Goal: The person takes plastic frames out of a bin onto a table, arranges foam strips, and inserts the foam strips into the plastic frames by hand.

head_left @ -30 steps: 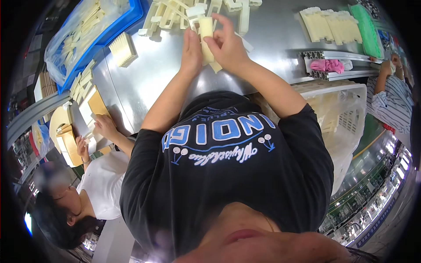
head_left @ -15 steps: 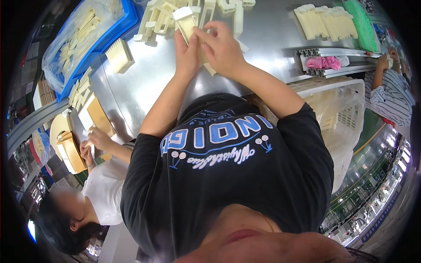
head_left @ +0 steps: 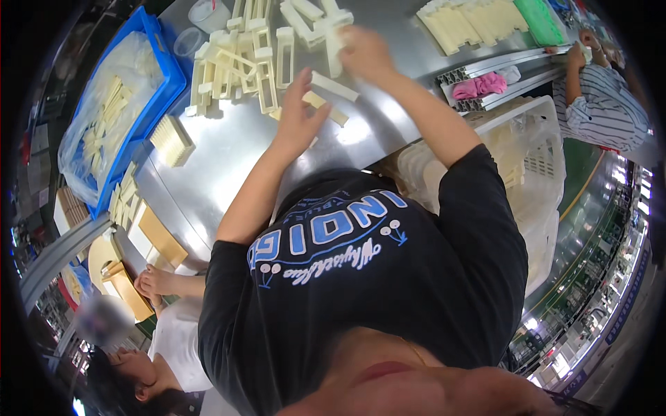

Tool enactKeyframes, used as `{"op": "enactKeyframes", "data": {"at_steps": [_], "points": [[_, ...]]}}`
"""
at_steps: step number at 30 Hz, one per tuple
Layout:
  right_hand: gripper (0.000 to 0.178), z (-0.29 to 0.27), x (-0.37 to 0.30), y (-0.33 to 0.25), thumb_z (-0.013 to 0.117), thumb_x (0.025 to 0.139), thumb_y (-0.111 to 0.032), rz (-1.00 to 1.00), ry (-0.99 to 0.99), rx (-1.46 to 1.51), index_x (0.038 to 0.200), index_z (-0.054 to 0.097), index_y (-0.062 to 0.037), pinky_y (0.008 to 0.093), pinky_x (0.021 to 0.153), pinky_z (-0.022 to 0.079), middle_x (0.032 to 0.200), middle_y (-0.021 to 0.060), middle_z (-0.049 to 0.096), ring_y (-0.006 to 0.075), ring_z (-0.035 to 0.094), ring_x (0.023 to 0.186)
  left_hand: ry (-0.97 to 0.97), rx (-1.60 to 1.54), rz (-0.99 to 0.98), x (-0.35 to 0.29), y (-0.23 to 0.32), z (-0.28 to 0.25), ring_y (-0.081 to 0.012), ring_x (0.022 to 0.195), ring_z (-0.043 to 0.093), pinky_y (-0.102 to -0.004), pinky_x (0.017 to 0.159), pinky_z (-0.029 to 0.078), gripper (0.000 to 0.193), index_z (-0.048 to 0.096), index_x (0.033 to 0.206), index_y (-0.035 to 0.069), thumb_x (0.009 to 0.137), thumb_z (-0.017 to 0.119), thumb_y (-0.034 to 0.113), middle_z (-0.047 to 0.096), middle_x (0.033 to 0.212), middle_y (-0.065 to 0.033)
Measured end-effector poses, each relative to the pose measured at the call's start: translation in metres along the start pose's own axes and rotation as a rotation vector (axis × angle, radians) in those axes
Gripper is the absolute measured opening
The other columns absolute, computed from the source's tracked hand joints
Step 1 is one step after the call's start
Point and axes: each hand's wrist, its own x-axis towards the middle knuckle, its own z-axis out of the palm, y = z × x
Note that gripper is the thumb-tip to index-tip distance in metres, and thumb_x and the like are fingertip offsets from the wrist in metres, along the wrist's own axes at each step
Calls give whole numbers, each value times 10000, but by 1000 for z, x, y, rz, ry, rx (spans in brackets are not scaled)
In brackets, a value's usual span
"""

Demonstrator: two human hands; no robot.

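Note:
On the metal table, my left hand point(head_left: 300, 123) is open, its thumb and fingers spread with nothing between them. Beside it lie a loose cream strip point(head_left: 334, 87) and a yellower flat strip point(head_left: 331, 111). Farther right, my right hand point(head_left: 369, 55) has its slightly blurred fingers curled on the edge of a long cream plastic piece point(head_left: 334, 50). That piece lies at the right side of a group of similar parts. To the left is a heap of narrow, open cream plastic frames point(head_left: 239, 66), some leaning on each other.
A blue tray point(head_left: 154, 90) with bagged cream strips stands left, near a stacked block of strips point(head_left: 171, 141). Cream parts in a row point(head_left: 472, 26) lie far right, beside aluminium profiles point(head_left: 496, 66) and pink cloth point(head_left: 480, 87). A white crate point(head_left: 548, 139) stands right. Co-workers sit on both sides.
My hands have come apart; the cream piece they both held is out of my left hand. My right hand has moved out to the parts group. The view has shifted, showing more of the heap.

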Motion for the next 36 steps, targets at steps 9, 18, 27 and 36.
{"op": "enactKeyframes", "data": {"at_steps": [9,18,27,36], "points": [[238,-45,14,159,575,675,-217,148,91,-949,824,547,-33,414,674,452,828,188,544,316,536,811,590,349,-111,31,-53,-91,-235,841,528,-316,696,434,444,392,1131,1,761,574,163,534,932,-144],[167,13,-26,0,471,712,-109,48,-549,-318,823,543,-9,431,681,457,861,202,569,338,568,793,238,887,-596,92,-57,-115,-345,869,556,-401,762,426,441,556,944,16,749,501,407,587,901,-211],[243,46,-52,18,485,724,-115,-150,-598,-355,918,455,29,409,634,459,788,213,545,335,561,732,323,293,-370,71,-34,-112,-259,705,607,-323,614,484,192,524,867,-14,730,495,118,589,749,-172],[181,-24,-9,-54,539,786,-190,373,-808,708,729,549,-18,221,413,383,597,57,544,104,512,470,285,-581,-421,20,-13,-55,-242,595,589,-307,525,491,159,360,944,36,801,417,72,559,748,-157]]}}
